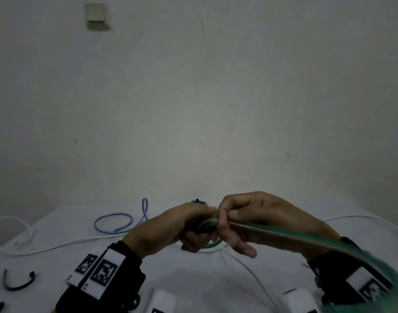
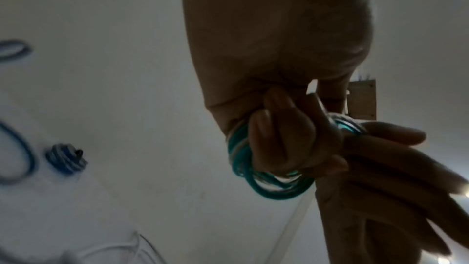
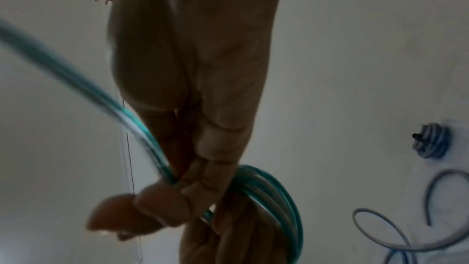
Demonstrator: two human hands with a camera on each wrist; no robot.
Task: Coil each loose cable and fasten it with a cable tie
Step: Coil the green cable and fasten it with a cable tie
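Note:
A green cable (image 1: 306, 239) is partly wound into a small coil (image 2: 256, 182) in front of me, above the white table (image 1: 193, 285). My left hand (image 1: 196, 231) grips the coil with its fingers curled round the loops. My right hand (image 1: 224, 221) meets it from the right and pinches the free strand (image 3: 142, 138), which trails off blurred toward the lower right. A black cable tie (image 1: 17, 283) lies bent on the table at the lower left. In the right wrist view the coil (image 3: 286, 196) hangs below my right fingers.
A loose blue cable (image 1: 113, 223) lies looped at the back left. A small blue coil (image 1: 199, 202) with a black tie around it sits behind my hands. White cables (image 1: 12, 233) run across the table on both sides. A bare wall stands behind the table.

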